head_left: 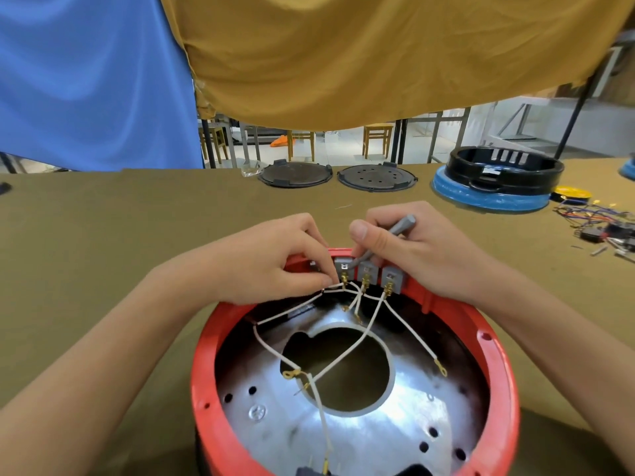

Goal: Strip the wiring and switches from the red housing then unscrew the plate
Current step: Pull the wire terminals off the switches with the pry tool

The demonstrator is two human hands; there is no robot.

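Red housing (pixel 206 359) sits just below both hands. Left hand (pixel 275 259) pinches a white wire (pixel 335 286) beside the switches (pixel 366 273). Right hand (pixel 426 249) grips a grey tool (pixel 395 231), tip on the leftmost switch.

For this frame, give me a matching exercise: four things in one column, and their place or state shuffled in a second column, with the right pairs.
Things:
1. left hand
2. right hand
3. metal plate
4. black ring

States:
A. on the blue base, far right of the table
B. grips a grey tool at the switches
C. inside the red housing, with a round hole
D. pinches a white wire

Pairs: 1-D, 2-B, 3-C, 4-A
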